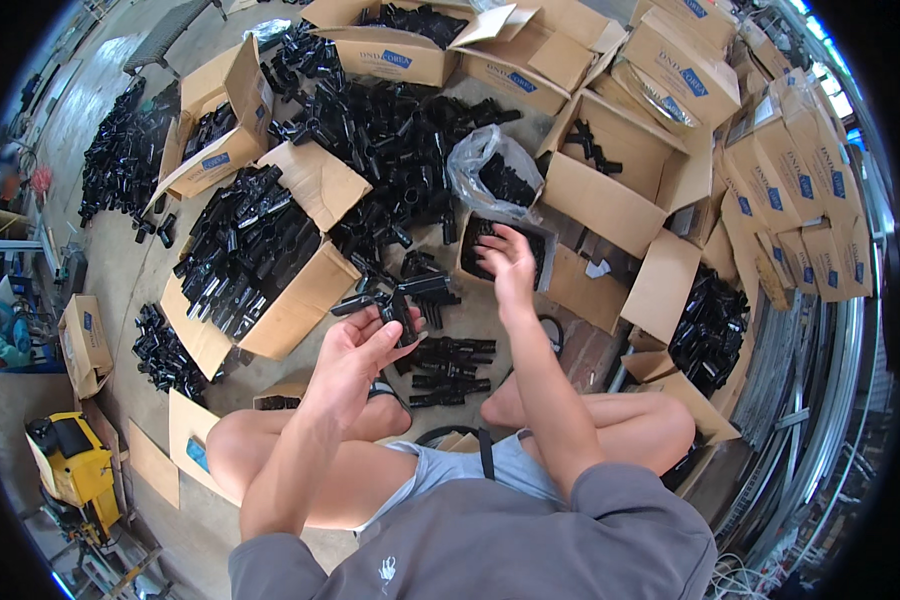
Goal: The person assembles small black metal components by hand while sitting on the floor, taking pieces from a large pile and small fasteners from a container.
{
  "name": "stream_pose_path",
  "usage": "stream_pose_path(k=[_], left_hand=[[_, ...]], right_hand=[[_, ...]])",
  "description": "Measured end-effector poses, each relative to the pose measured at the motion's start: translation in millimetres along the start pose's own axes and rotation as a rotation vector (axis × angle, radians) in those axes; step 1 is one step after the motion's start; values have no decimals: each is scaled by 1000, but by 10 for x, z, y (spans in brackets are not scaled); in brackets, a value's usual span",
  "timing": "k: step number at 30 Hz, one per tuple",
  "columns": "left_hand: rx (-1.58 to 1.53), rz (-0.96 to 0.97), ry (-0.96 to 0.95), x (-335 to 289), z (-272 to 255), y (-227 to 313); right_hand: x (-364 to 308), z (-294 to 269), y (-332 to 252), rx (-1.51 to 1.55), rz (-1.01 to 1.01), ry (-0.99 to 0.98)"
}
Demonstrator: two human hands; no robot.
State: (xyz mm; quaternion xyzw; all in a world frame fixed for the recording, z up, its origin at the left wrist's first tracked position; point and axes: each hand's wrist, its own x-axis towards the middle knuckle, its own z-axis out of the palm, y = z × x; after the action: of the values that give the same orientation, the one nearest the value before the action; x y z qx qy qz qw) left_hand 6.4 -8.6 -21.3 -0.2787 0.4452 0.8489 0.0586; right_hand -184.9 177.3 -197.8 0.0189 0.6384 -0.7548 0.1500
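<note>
Two hands work: our left hand (355, 345) grips a black cross-shaped fitting (398, 298), our right hand (510, 262), fingers spread, reaches into the small box (545, 262) at one o'clock.

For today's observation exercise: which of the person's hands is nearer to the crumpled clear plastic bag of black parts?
Right. The right hand reaches into a small box just below the crumpled clear plastic bag; the left hand holds a black fitting farther away.
</note>
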Motion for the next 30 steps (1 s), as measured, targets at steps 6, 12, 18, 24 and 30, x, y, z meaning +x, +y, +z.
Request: stream_pose_path(k=[6,12,18,24,30], left_hand=[[-54,60,46,-28,25,99],[-21,34,34,-1,-77,52],[36,9,31,1,-6,6],[-31,18,5,-124,133,37],[-45,63,46,-97,131,111]], right_hand=[[637,-582,483,-1241,-87,-266],[634,-430,658,-1473,-316,-426],[675,-450,706,-1661,-508,-476],[754,-492,590,-1821,-831,-531],[438,-58,181,-901,-631,-59]])
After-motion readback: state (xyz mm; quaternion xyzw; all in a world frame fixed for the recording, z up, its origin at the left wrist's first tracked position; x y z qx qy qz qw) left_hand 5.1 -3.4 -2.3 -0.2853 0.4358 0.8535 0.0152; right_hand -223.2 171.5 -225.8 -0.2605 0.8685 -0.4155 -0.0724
